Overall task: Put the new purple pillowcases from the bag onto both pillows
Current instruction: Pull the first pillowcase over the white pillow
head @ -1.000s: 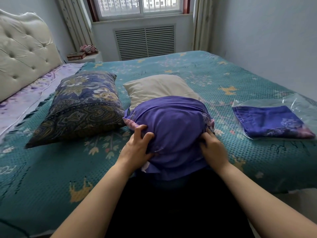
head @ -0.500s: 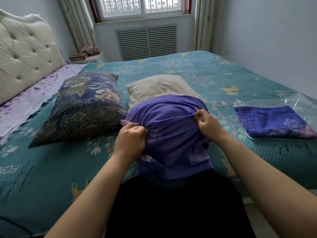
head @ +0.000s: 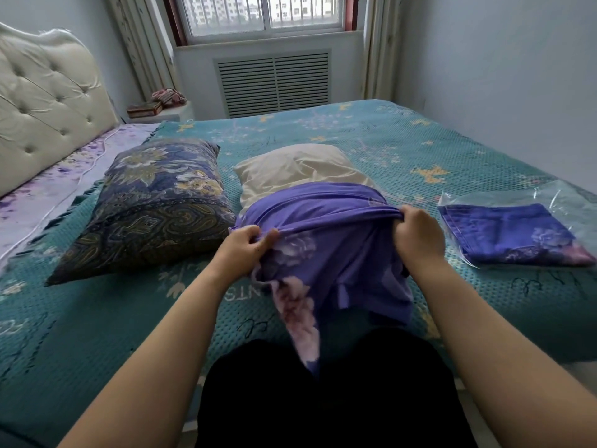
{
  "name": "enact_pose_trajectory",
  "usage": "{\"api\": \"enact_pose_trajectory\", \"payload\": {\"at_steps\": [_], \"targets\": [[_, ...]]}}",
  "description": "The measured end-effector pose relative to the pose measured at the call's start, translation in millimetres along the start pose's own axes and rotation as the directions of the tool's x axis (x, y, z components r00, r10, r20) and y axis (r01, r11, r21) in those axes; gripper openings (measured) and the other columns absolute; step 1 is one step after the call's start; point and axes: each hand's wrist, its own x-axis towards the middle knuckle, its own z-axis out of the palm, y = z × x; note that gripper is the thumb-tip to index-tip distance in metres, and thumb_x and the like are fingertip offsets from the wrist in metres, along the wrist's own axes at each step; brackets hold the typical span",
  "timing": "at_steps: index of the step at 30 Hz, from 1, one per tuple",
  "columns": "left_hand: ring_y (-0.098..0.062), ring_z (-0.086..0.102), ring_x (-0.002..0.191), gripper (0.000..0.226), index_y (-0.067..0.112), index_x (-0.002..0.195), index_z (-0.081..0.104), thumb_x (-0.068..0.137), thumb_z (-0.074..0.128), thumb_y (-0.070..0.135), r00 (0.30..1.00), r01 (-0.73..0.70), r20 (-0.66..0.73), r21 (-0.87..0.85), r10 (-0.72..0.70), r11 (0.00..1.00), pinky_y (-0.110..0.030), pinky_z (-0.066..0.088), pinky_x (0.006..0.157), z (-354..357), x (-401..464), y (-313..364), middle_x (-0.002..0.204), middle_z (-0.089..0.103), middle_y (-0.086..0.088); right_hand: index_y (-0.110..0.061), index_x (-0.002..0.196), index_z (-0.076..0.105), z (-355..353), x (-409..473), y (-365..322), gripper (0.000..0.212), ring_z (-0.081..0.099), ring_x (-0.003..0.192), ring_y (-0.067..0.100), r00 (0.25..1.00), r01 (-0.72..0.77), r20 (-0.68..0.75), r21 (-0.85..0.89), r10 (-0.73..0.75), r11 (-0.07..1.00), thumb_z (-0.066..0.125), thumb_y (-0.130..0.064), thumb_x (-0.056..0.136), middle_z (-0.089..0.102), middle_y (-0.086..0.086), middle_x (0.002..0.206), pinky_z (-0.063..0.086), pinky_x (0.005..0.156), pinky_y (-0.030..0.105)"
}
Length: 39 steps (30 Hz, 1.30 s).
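Purple pillowcase lying half over cream pillow on bed, long axis running away toward window, being pinched at its bunched rim by left hand and right hand, both equally near.

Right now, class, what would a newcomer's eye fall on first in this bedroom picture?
First, the purple floral pillowcase at centre, half drawn over a cream pillow, its bunched edge gripped by the left hand and the right hand. Left of it lies a dark paisley-patterned pillow; at right, a clear plastic bag holds a second folded purple pillowcase.
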Motion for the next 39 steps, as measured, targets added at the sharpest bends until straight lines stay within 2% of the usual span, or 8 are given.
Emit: {"api": "enact_pose_trajectory", "payload": {"at_steps": [6, 12, 17, 20, 23, 26, 33, 39], "targets": [[-0.037, 0.058, 0.075, 0.014, 0.017, 0.077, 0.048, 0.078, 0.06, 0.009, 0.97, -0.056, -0.192, 0.428, 0.151, 0.902, -0.033, 0.032, 0.059, 15, -12, 6, 0.075, 0.062, -0.015, -0.018, 0.069, 0.055, 7, -1, -21, 0.02, 0.052, 0.071, 0.022, 0.991, 0.015, 0.11, 0.457, -0.073, 0.89, 0.039, -0.028, 0.074, 0.056, 0.006, 0.069, 0.027, 0.06, 0.028], [-0.032, 0.058, 0.068, 0.042, 0.02, 0.103, 0.047, 0.062, 0.042, 0.01, 0.941, 0.168, -0.207, -0.401, -0.268, 0.9, -0.031, 0.048, 0.053, 1, -9, -10, 0.095, 0.062, -0.017, -0.021, 0.083, 0.064, 4, 18, -22, 0.02, 0.057, 0.08, 0.019, 0.875, 0.231, 0.384, 0.204, -0.294, 0.951, 0.061, -0.04, 0.076, 0.063, 0.003, 0.081, 0.035, 0.07, 0.026], [-0.04, 0.055, 0.102, 0.026, 0.016, 0.106, 0.062, 0.089, 0.046, 0.027, 0.898, 0.375, -0.361, 0.334, -0.251, 0.865, -0.039, 0.044, 0.084, -5, -20, -34, 0.11, 0.057, -0.02, -0.015, 0.1, 0.065, -2, 19, -2, 0.02, 0.057, 0.088, 0.015, 0.78, 0.096, 0.547, 0.375, -0.304, 0.922, 0.069, -0.008, 0.082, 0.063, -0.002, 0.087, 0.04, 0.07, 0.013], [-0.04, 0.06, 0.099, 0.026, 0.02, 0.104, 0.063, 0.09, 0.043, 0.027, 0.893, 0.428, -0.328, 0.397, -0.309, 0.812, -0.034, 0.04, 0.073, 3, -30, -39, 0.105, 0.064, -0.02, -0.02, 0.088, 0.061, 5, 8, 9, 0.018, 0.057, 0.083, 0.023, 0.892, 0.139, 0.425, 0.072, -0.157, 0.988, 0.074, -0.027, 0.079, 0.059, 0.003, 0.085, 0.042, 0.07, 0.028], [-0.028, 0.061, 0.086, 0.02, 0.01, 0.095, 0.066, 0.085, 0.049, 0.009, 0.847, 0.357, -0.405, -0.049, -0.345, 0.933, -0.031, 0.036, 0.068, 12, -26, -42, 0.1, 0.067, -0.023, -0.011, 0.093, 0.063, 16, -18, 0, 0.015, 0.057, 0.09, 0.032, 0.972, 0.219, 0.081, 0.035, -0.221, 0.975, 0.064, -0.021, 0.082, 0.059, 0.015, 0.096, 0.042, 0.08, 0.035], [-0.015, 0.052, 0.076, 0.013, 0.013, 0.078, 0.068, 0.083, 0.057, 0.017, 0.715, 0.14, -0.425, -0.691, -0.555, 0.71, -0.032, 0.043, 0.068, 24, -21, -35, 0.088, 0.07, -0.017, -0.008, 0.093, 0.065, 23, -42, -23, 0.019, 0.064, 0.088, 0.031, 0.883, 0.46, -0.181, 0.16, -0.433, 0.873, 0.054, -0.013, 0.079, 0.068, 0.012, 0.096, 0.043, 0.079, 0.034], [-0.021, 0.062, 0.056, 0.026, 0.009, 0.08, 0.064, 0.091, 0.04, 0.008, 0.884, 0.291, 0.124, -0.9, -0.451, 0.324, -0.025, 0.051, 0.057, 37, -21, -2, 0.067, 0.066, -0.011, -0.012, 0.09, 0.062, 36, -26, -36, 0.008, 0.057, 0.067, 0.016, 0.956, 0.207, 0.115, 0.391, -0.27, 0.897, 0.054, -0.011, 0.089, 0.064, 0.009, 0.073, 0.043, 0.067, 0.032], [-0.016, 0.057, 0.065, 0.014, 0.01, 0.077, 0.066, 0.085, 0.063, 0.021, 0.892, 0.45, 0.19, -0.443, -0.41, 0.775, -0.023, 0.043, 0.057, -18, -2, -46, 0.069, 0.064, -0.006, -0.015, 0.053, 0.049, 16, 24, 7, 0.042, 0.036, 0.052, 0.006, 0.815, 0.087, 0.556, 0.166, -0.165, 0.982, 0.067, -0.037, 0.085, 0.042, -0.003, 0.051, 0.031, 0.052, 0.02]]}}
